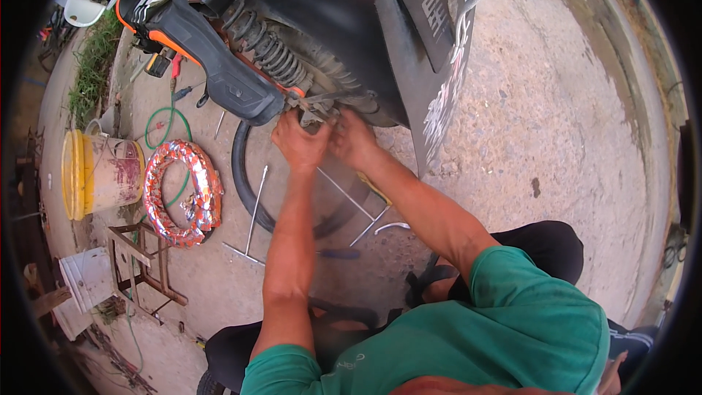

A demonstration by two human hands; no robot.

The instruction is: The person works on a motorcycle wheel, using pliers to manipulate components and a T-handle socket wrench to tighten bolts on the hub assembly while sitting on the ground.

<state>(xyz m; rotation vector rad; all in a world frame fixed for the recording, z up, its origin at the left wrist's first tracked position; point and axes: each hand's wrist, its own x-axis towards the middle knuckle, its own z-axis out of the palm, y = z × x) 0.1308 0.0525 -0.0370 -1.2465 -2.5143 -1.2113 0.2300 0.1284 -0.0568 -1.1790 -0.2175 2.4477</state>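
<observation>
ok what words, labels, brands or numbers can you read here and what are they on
Black mudguard flap: raised characters and white marks, not copied here.
Black-and-orange bodywork: white marks, too small to read.
Green shirt: faint pale print, too small to read.
Wrapped ring: orange-and-silver pattern, no readable text.

The left hand (298,143) and right hand (352,143) touch metal parts at the motorbike's (230,77) near edge, beside the lower end of its coil spring (274,55). Between motorbike and person lie a black tyre (240,168) and two T-shaped wrenches (256,208). Toward the picture's left from the motorbike are a foil-wrapped ring (208,190) and bucket (117,168).
</observation>
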